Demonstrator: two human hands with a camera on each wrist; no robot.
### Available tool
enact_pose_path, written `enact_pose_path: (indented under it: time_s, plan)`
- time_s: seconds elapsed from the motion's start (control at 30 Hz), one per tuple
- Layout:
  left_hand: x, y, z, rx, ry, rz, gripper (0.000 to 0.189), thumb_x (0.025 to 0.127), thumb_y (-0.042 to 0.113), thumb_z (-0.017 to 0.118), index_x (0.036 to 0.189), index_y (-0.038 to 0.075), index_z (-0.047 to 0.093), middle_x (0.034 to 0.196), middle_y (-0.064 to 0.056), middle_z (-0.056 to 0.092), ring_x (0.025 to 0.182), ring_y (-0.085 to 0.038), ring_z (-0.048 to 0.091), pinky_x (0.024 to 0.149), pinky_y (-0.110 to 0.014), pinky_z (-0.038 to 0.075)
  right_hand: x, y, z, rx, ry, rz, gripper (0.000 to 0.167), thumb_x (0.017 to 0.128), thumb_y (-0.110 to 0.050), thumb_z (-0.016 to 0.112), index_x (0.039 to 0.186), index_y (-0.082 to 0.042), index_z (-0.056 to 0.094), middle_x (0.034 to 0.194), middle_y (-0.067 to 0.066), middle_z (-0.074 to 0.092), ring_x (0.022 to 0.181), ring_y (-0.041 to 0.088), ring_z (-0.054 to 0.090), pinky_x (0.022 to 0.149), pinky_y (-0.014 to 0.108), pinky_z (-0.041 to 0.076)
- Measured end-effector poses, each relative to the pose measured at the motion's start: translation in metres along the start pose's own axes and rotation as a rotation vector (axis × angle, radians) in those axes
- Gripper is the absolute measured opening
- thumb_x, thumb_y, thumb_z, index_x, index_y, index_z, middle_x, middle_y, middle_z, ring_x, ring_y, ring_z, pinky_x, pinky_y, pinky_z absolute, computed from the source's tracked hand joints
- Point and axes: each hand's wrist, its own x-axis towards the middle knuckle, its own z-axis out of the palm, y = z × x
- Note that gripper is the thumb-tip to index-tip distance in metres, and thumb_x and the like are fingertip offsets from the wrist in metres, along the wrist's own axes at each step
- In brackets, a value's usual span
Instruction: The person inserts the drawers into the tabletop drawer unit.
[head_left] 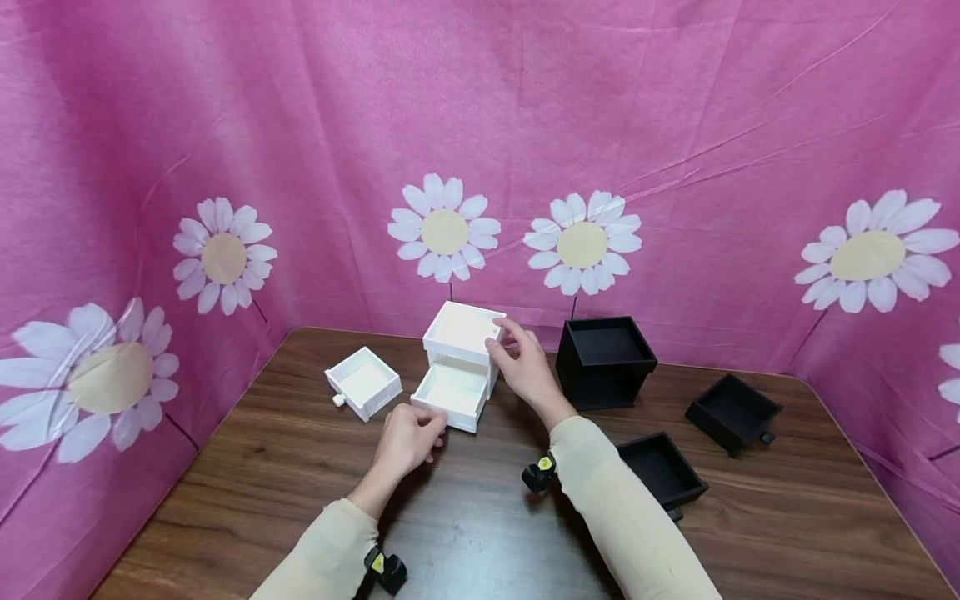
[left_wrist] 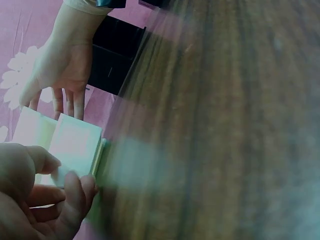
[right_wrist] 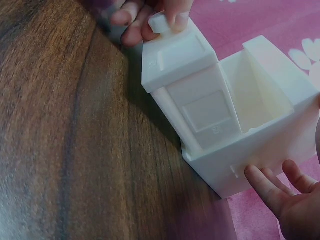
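Note:
A small white cabinet (head_left: pixel 459 327) stands near the back of the table, its lower drawer (head_left: pixel 452 387) slid partway out. At the drawer's front, my left hand (head_left: pixel 407 437) pinches the small white knob (right_wrist: pixel 160 23) between thumb and fingers, as the right wrist view shows. My right hand (head_left: pixel 525 367) steadies the cabinet from the right side. In the right wrist view its extended fingers (right_wrist: pixel 267 187) touch the side wall. The pulled-out drawer holds nothing in the head view. Left of the cabinet lies a separate white drawer (head_left: pixel 366 382) with its knob facing forward.
A black cabinet frame (head_left: pixel 606 362) with open compartments stands to the right of the white one. Two black drawers lie on the wooden table, one at the far right (head_left: pixel 733 412) and one nearer (head_left: pixel 660 468), partly behind my right sleeve. Pink flowered cloth hangs behind the table.

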Motion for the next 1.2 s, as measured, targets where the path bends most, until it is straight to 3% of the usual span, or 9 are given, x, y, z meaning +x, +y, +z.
enact_pose_path:
  time_s: [0.2,0.4,0.43,0.57,0.63,0.8,1.2]
  plan:
    - [0.002,0.002,-0.004,0.07,-0.019,0.014,0.022,0.095,0.014,0.069,0.08,0.006,0.083,0.056,0.003,0.065,0.037,-0.003,0.052,0.042,-0.026,0.05,-0.001,0.0,0.0,-0.01,0.004,-0.007,0.049,0.107,-0.032,0.066,0.153,-0.015,0.058,0.131,0.023,0.059,0.118,0.038,0.065,0.1,0.052,0.058]
    - [0.006,0.001,-0.005,0.115,-0.031,0.07,0.021,0.094,0.017,0.07,0.08,0.009,0.083,0.067,0.002,0.067,0.037,-0.005,0.055,0.044,-0.029,0.052,0.0,0.001,-0.001,-0.011,0.001,0.0,0.049,0.107,-0.032,0.067,0.153,-0.016,0.059,0.132,0.022,0.058,0.12,0.038,0.065,0.101,0.052,0.058]
    - [0.01,-0.006,-0.003,0.122,-0.031,0.106,0.023,0.094,0.018,0.068,0.08,0.009,0.083,0.066,0.002,0.067,0.038,-0.006,0.055,0.044,-0.029,0.05,0.0,0.001,-0.001,-0.012,0.002,-0.002,0.049,0.107,-0.032,0.067,0.153,-0.016,0.059,0.131,0.022,0.058,0.119,0.038,0.065,0.102,0.052,0.058]
    - [0.017,-0.015,-0.001,0.174,-0.006,0.175,0.022,0.092,0.023,0.07,0.079,0.014,0.085,0.074,-0.001,0.076,0.058,-0.009,0.063,0.061,-0.034,0.054,0.0,0.002,0.001,-0.015,0.02,-0.025,0.048,0.107,-0.029,0.067,0.152,-0.014,0.059,0.129,0.023,0.059,0.117,0.038,0.066,0.101,0.053,0.058]
    - [0.028,-0.029,0.004,0.222,0.013,0.206,0.021,0.092,0.027,0.07,0.081,0.019,0.087,0.081,0.001,0.08,0.069,-0.011,0.065,0.067,-0.035,0.054,0.0,0.002,0.001,-0.015,0.022,-0.026,0.048,0.107,-0.029,0.067,0.152,-0.014,0.059,0.129,0.024,0.06,0.117,0.039,0.066,0.101,0.053,0.058]
    - [0.046,-0.05,0.015,0.266,0.03,0.196,0.018,0.091,0.035,0.074,0.084,0.026,0.088,0.092,0.005,0.083,0.085,-0.014,0.073,0.075,-0.038,0.056,0.0,-0.001,0.001,-0.013,0.004,-0.005,0.048,0.107,-0.031,0.067,0.152,-0.016,0.059,0.132,0.023,0.058,0.12,0.039,0.065,0.102,0.053,0.058]
    - [0.06,-0.049,0.023,0.269,0.058,0.158,0.016,0.089,0.031,0.075,0.077,0.03,0.086,0.087,0.009,0.082,0.088,-0.019,0.074,0.08,-0.041,0.057,0.0,-0.001,0.0,-0.017,-0.003,0.014,0.049,0.107,-0.033,0.067,0.152,-0.016,0.059,0.131,0.022,0.058,0.119,0.038,0.065,0.1,0.052,0.059]
